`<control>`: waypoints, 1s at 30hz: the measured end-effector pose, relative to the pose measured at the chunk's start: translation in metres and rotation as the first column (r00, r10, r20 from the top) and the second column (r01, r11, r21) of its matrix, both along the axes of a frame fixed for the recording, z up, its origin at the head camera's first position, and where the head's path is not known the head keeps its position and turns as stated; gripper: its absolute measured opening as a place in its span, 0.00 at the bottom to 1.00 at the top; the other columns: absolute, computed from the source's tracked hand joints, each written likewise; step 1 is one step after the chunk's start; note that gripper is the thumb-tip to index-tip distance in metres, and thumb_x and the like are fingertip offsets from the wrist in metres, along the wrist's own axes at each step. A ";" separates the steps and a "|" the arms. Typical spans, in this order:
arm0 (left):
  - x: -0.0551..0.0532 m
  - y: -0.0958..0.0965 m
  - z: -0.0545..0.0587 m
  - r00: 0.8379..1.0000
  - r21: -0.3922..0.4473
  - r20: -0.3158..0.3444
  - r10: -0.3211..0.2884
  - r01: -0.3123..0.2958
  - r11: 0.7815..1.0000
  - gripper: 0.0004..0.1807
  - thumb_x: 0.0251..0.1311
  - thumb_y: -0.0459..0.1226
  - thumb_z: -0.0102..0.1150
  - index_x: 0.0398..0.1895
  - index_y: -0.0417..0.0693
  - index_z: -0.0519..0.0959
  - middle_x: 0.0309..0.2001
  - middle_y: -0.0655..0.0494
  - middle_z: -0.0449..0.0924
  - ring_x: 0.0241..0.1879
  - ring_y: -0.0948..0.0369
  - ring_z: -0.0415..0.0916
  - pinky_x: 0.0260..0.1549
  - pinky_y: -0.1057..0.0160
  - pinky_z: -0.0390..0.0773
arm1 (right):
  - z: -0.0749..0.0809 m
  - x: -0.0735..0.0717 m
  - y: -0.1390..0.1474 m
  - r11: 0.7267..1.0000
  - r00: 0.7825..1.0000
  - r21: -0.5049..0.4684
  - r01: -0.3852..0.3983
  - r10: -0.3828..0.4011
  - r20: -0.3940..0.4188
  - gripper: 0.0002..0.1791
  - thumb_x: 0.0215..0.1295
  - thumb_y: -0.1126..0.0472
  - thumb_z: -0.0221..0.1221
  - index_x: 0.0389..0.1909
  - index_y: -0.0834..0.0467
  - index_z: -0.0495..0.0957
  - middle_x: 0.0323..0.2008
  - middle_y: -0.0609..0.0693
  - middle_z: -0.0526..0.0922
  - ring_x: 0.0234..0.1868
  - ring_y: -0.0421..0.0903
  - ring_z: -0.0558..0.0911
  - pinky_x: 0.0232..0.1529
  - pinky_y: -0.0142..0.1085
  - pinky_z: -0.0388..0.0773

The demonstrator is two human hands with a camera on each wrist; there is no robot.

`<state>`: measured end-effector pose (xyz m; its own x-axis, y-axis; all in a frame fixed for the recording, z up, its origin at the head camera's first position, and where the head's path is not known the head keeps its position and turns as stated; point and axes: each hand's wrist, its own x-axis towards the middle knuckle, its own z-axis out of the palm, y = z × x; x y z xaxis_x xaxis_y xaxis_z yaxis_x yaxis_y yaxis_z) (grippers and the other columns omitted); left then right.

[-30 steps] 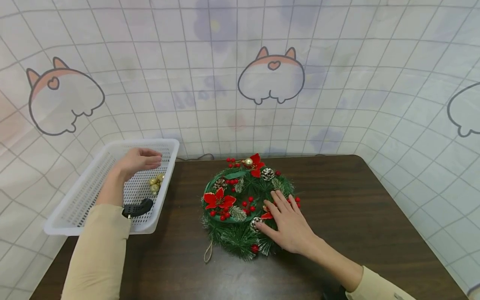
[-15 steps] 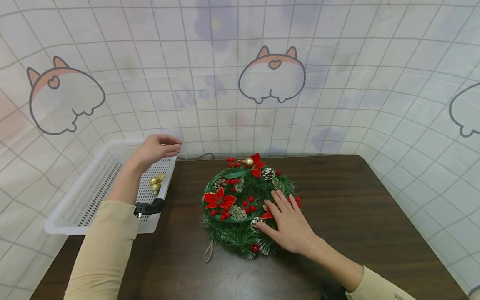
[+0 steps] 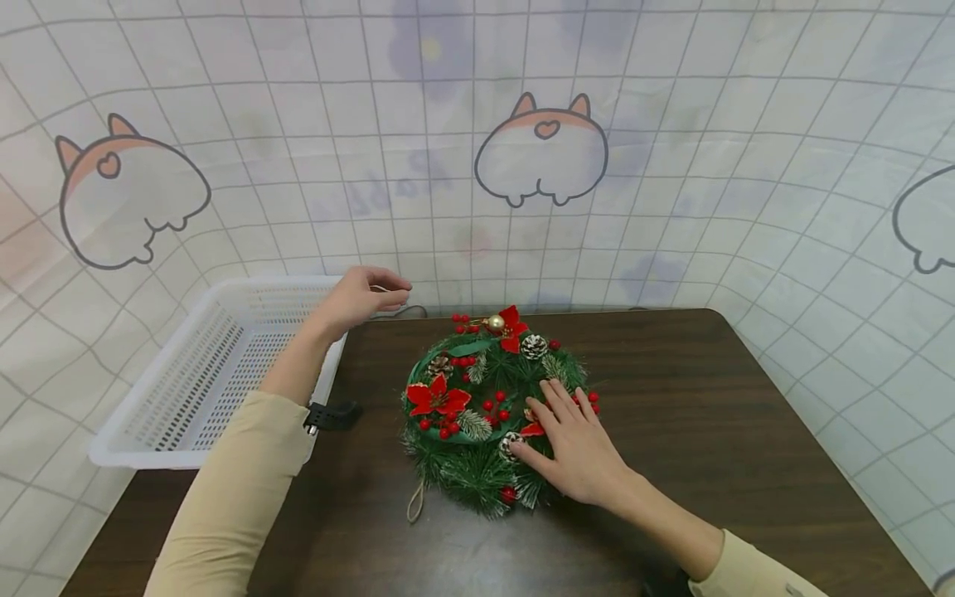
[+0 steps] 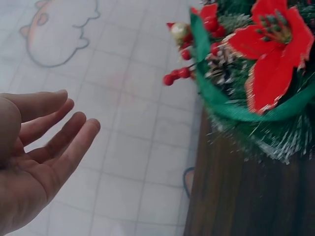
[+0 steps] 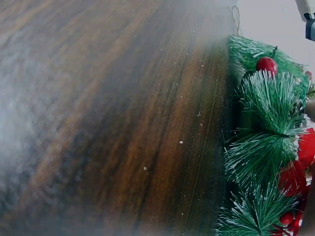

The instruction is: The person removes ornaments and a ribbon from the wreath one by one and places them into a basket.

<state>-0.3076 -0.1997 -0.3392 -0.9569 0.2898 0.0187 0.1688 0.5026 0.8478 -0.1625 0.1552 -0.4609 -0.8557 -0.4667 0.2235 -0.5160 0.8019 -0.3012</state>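
A green Christmas wreath [image 3: 477,477] lies on the dark wooden table, trimmed with red poinsettias [image 3: 437,400], red berries, pinecones [image 3: 533,347] and a green ribbon. One gold ball [image 3: 496,322] shows at its far edge. My right hand [image 3: 578,452] rests on the wreath's right side, fingers spread. In the left wrist view my left hand [image 4: 44,152] has loosely bent fingers and nothing between them. From the head view, this left hand [image 3: 366,298] is above the table's back edge, between basket and wreath, touching neither. The right wrist view catches the wreath's frosted needles [image 5: 268,113].
A white plastic basket [image 3: 149,414] stands at the left; my left forearm covers part of it. A twine loop [image 3: 414,502] sticks out from the wreath's near left. Behind the table [image 3: 709,398] hangs a white gridded cloth [image 3: 671,166]. A dark cable lies along the back edge.
My left hand has moved right, from over the basket to beyond its right rim. The gold balls in the basket are now hidden behind the forearm. My right hand and the wreath stay put.
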 end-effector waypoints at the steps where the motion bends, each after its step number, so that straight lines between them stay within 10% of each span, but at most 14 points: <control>1: -0.001 0.004 -0.002 1.000 -0.008 -0.011 -0.006 0.005 1.000 0.18 0.74 0.37 0.60 0.60 0.35 0.80 0.61 0.39 0.77 0.56 0.44 0.78 0.57 0.46 0.77 | 0.000 0.000 0.000 1.000 1.000 -0.001 0.000 0.000 0.001 0.44 0.73 0.29 0.50 0.73 0.61 0.70 0.78 0.62 0.57 0.80 0.58 0.50 0.76 0.62 0.41; 15: -0.010 0.054 -0.024 0.996 0.039 -0.073 -0.057 0.060 0.997 0.12 0.73 0.36 0.61 0.55 0.41 0.84 0.57 0.46 0.81 0.56 0.50 0.78 0.55 0.49 0.78 | 0.001 0.000 0.000 1.000 1.000 0.001 0.000 0.000 0.003 0.44 0.73 0.29 0.50 0.73 0.61 0.70 0.78 0.62 0.57 0.80 0.58 0.50 0.76 0.61 0.41; 30: -0.034 0.086 -0.039 0.985 0.017 0.008 -0.172 0.172 0.985 0.16 0.72 0.39 0.62 0.59 0.43 0.82 0.60 0.45 0.79 0.58 0.51 0.77 0.57 0.47 0.77 | -0.001 -0.002 0.000 1.000 1.000 0.002 0.003 -0.003 0.006 0.44 0.73 0.29 0.49 0.72 0.61 0.71 0.78 0.63 0.57 0.80 0.59 0.50 0.76 0.61 0.40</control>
